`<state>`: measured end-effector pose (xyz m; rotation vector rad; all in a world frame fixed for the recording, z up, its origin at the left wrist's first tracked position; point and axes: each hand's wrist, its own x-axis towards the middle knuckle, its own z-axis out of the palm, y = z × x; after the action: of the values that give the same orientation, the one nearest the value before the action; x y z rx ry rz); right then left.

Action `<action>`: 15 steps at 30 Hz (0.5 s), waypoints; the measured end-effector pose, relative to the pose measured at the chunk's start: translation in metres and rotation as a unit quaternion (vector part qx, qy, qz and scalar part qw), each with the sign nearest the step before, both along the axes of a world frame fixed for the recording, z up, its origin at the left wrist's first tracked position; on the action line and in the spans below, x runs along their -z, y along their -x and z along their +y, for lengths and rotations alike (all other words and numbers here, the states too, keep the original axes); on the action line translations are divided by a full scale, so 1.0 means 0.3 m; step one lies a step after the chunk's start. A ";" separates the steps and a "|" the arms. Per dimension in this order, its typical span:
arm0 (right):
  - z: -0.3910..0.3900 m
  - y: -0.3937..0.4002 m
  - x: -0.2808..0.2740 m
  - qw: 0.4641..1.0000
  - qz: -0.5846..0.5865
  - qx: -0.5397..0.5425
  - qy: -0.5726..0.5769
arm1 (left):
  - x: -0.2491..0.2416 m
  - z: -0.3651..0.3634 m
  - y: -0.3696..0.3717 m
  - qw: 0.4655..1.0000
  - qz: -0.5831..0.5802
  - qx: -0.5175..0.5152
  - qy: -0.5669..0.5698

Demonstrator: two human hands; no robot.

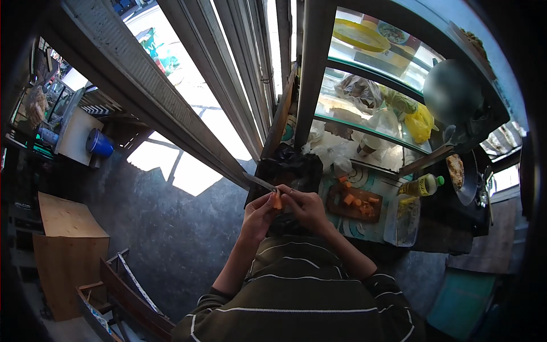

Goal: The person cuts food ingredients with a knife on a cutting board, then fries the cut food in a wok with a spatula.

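Observation:
My left hand [259,215] and my right hand [307,206] meet in front of my chest. Pinched between them is a small orange carrot piece [277,201], mostly in my left fingers. My right hand appears to grip a knife [259,182], whose blade points out to the left above my left hand. Just to the right lies a wooden cutting board [348,212] with several cut carrot pieces [348,199] on it. A black plastic bag [288,168] sits open directly beyond my hands.
A clear plastic container [401,221] and a yellow oil bottle [421,185] stand right of the board. A glass display case [370,114] holds bags and food. A dark round pan [453,91] hangs at the far right. Wooden boxes [68,251] stand on the floor at the left.

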<state>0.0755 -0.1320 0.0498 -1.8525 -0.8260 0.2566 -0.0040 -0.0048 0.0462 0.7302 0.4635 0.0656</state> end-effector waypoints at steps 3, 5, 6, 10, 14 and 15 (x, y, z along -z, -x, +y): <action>-0.005 -0.011 0.029 0.969 0.232 -0.013 -0.082 | 0.011 -0.002 -0.002 1.000 0.013 -0.010 0.025; -0.015 -0.027 0.010 0.917 0.385 -0.031 -0.098 | 0.032 0.008 -0.006 0.999 0.015 -0.022 0.047; -0.024 -0.032 -0.023 0.899 0.425 -0.051 -0.087 | 0.044 0.017 -0.009 0.996 0.018 -0.024 0.082; -0.029 -0.036 0.026 0.918 0.390 -0.074 -0.007 | 0.090 0.036 -0.007 0.994 0.015 -0.019 0.109; -0.029 -0.024 -0.018 0.976 0.194 -0.079 0.064 | 0.088 0.037 -0.010 0.997 0.018 -0.023 0.066; -0.028 -0.021 -0.044 0.982 0.111 -0.087 0.128 | 0.093 0.044 -0.007 0.995 0.002 -0.012 0.097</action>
<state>0.0819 -0.1405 0.0629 -1.9468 -0.8291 0.6951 -0.0018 0.0082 0.0184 0.5349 0.4748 0.0404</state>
